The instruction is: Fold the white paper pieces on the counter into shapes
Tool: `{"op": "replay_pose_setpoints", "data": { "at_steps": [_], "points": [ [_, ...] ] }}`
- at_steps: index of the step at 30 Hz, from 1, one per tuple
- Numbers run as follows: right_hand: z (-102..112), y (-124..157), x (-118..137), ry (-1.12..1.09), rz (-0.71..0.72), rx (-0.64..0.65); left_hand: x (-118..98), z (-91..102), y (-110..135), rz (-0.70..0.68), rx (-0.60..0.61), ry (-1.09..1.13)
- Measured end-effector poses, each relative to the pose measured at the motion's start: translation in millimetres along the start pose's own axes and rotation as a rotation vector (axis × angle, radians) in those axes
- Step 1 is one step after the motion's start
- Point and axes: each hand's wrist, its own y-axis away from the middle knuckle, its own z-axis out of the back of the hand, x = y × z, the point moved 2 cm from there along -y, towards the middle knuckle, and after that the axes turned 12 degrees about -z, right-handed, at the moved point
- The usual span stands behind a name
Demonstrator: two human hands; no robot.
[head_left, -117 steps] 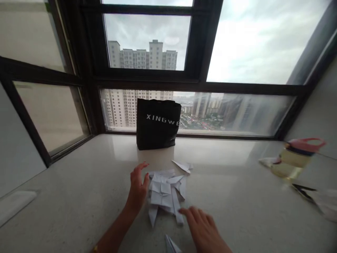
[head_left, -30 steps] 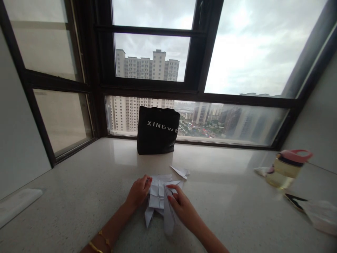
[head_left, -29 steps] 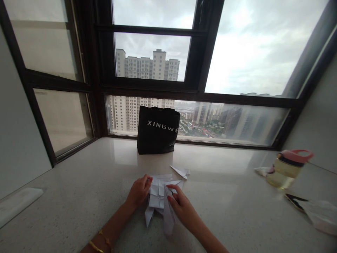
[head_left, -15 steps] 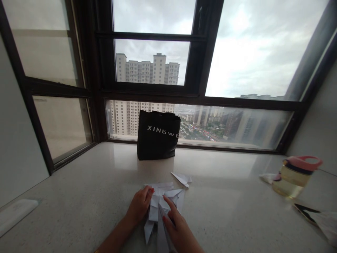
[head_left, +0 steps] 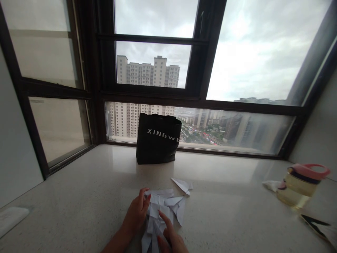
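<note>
Several folded pieces of white paper (head_left: 160,211) lie in an overlapping pile on the pale counter, some with pointed ends. My left hand (head_left: 137,211) is at the pile's left side, its thumb and fingers closed on the edge of a folded paper. Over the near part of the pile is my right hand (head_left: 172,233). Its index finger stretches forward and touches the paper, while thumb and other fingers pinch a pointed folded paper (head_left: 157,230). Just beyond the pile lies a separate folded white paper (head_left: 181,185).
A black bag (head_left: 158,144) stands upright by the window. To the right are a bottle with a pink lid (head_left: 302,186), a white crumpled item (head_left: 271,185) and a dark flat object (head_left: 314,225). At the left edge lies a white object (head_left: 13,218).
My right hand has drawn back toward me, and its index fingertip now rests lower on the paper. My left hand stays at the pile's left side. The view has shifted slightly.
</note>
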Motion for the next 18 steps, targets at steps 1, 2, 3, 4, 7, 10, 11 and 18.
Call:
{"op": "replay_pose_setpoints", "data": {
  "at_steps": [1, 2, 3, 4, 7, 10, 11, 18],
  "points": [
    [0, 0, 0, -0.005, 0.004, -0.005, -1, 0.3, 0, 0.010, 0.021, -0.004],
    [0, 1, 1, -0.010, 0.009, -0.006, -2, 0.6, 0, 0.024, 0.046, -0.006],
    [1, 1, 2, -0.012, 0.013, 0.001, -3, 0.8, 1, 0.044, 0.071, -0.010],
    [2, 1, 2, -0.012, 0.013, 0.016, -4, 1.0, 1, 0.066, 0.095, -0.016],
    [3, 0, 4, 0.011, 0.013, 0.099, -6, 1.2, 3, 0.121, 0.145, -0.051],
    [5, 2, 9, 0.018, 0.019, 0.136, -8, 1.2, 4, 0.140, 0.185, -0.096],
    [6, 4, 12, 0.005, 0.021, 0.115, -9, 1.3, 4, 0.141, 0.198, -0.108],
    [32, 19, 50, -0.080, 0.116, 0.028, -17, 8.2, 2, 0.092, 0.248, -0.232]
  ]
}}
